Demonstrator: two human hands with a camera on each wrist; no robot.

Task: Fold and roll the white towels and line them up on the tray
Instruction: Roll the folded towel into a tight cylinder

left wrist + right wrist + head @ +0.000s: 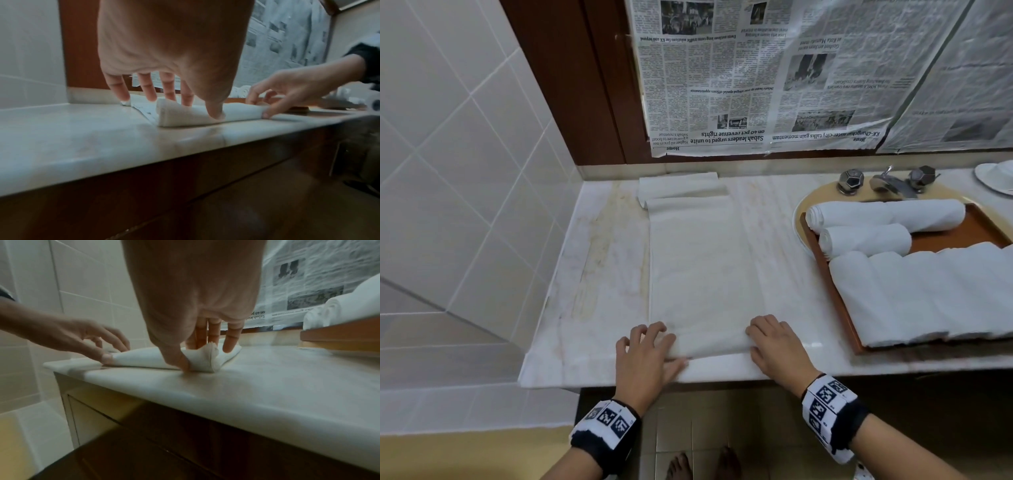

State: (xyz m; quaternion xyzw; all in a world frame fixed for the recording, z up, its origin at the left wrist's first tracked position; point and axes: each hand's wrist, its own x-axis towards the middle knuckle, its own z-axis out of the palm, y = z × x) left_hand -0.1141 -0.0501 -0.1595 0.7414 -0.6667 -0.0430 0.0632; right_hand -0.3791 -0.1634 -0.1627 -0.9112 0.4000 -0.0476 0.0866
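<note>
White towel (697, 274) lies along the counter (599, 260), its near end rolled at the front edge. Left hand (645, 356) and right hand (777, 346) pinch the roll's ends, fingers curled.

Upside-down newspaper sheets (774, 78) hanging on the wall ahead of the hands; chrome faucet with faceted knobs (887, 183) sitting far right; pale marble countertop (599, 274) lying under the hands.

Head overhead; wrists low, shared towel (697, 274).
</note>
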